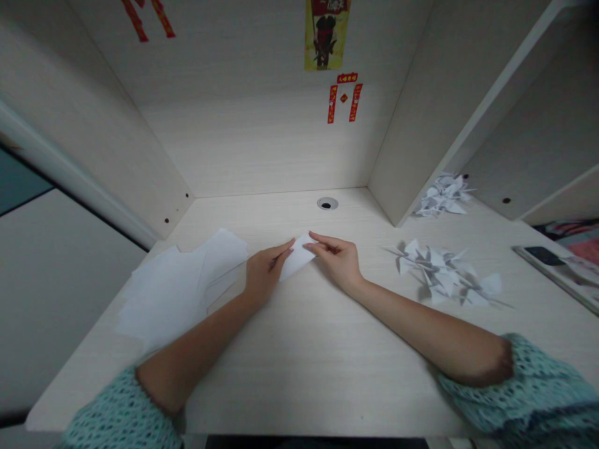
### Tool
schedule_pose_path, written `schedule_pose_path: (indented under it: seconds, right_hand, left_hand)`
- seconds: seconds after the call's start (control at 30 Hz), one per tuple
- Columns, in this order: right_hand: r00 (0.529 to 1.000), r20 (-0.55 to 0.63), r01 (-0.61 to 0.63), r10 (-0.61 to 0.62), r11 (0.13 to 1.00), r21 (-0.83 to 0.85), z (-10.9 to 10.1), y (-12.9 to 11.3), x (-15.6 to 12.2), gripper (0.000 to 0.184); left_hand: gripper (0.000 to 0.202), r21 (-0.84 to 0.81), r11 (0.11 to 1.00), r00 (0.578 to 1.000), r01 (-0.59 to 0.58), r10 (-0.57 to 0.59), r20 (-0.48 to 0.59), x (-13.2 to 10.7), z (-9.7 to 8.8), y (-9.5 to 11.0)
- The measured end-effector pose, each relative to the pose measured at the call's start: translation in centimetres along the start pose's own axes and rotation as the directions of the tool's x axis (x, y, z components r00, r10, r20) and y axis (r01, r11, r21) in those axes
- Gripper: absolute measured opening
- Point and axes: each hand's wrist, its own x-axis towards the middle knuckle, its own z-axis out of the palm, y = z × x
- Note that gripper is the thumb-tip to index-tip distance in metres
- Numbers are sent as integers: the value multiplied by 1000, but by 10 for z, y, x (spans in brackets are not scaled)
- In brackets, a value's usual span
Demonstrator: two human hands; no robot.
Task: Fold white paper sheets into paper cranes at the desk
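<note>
1. The piece of folded paper, small and white, is at the centre of the dial, above the middle of the counter; twelve o'clock points to the back wall.
2. The left hand meets the paper from nine o'clock. Its grip is a narrow pinch, thumb and fingertips close together on the paper's left edge.
3. The right hand comes in from three o'clock. Its grip is also drawn in to a pinch, thumb and forefinger at the paper's upper right end.
4. Toward nine o'clock, just beyond the left hand, loose white sheets overlap in a spread pile, their edges uneven.
5. At three o'clock, well apart from the right hand, lies a cluster of pointed folded pieces.
6. A second heap of similar white pieces sits farther out at two o'clock, beside the upright panel.
7. Near one o'clock, a round cable hole is set into the counter.
8. Above it, red strips and a yellow poster are on the back wall.
</note>
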Motion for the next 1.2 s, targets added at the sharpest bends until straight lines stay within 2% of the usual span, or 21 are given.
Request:
schedule_pose_path:
  seconds: [0.13,0.33,0.47,0.53,0.6,0.7,0.83,0.9,1.03,1.2]
  right_hand:
    - [999,-21,26,-27,998,-49,0,-1,-1,35]
    - [999,7,39,-38,997,-66,-1,1,0,31]
    - [999,38,33,-32,999,-24,0,-4,0,42]
    - [997,83,-10,7,999,34,2,-9,0,50]
    - [982,171,-86,82,996,14,5,-12,-2,44]
    - [935,286,-193,210,977,-85,9,-15,-5,38]
    - [909,301,-259,287,957,-132,13,-16,-11,42]
    - [911,297,-260,288,957,-131,14,-16,-13,41]
    - [922,272,-259,275,961,-96,14,-14,-15,37]
    - [933,263,-230,244,970,-85,13,-14,-14,42]
  left_hand:
    - [28,-7,1000,1000,-2,2,-7,0,0,-1]
    - [28,13,999,999,-40,40,3,0,-1,-2]
    - [27,-21,1000,999,-20,20,-30,0,0,-1]
    - [28,-28,1000,998,-4,2,-70,0,0,-2]
    - [29,-26,1000,994,-4,2,-113,-1,0,-2]
    - [29,4,999,986,-49,49,-159,-3,2,-3]
    - [27,88,988,970,-129,144,-195,-6,3,-2]
    - [27,102,986,967,-129,148,-209,-7,4,-1]
    - [27,39,998,976,-54,61,-209,-7,3,4]
    - [33,-189,975,976,117,-148,-162,-5,3,10]
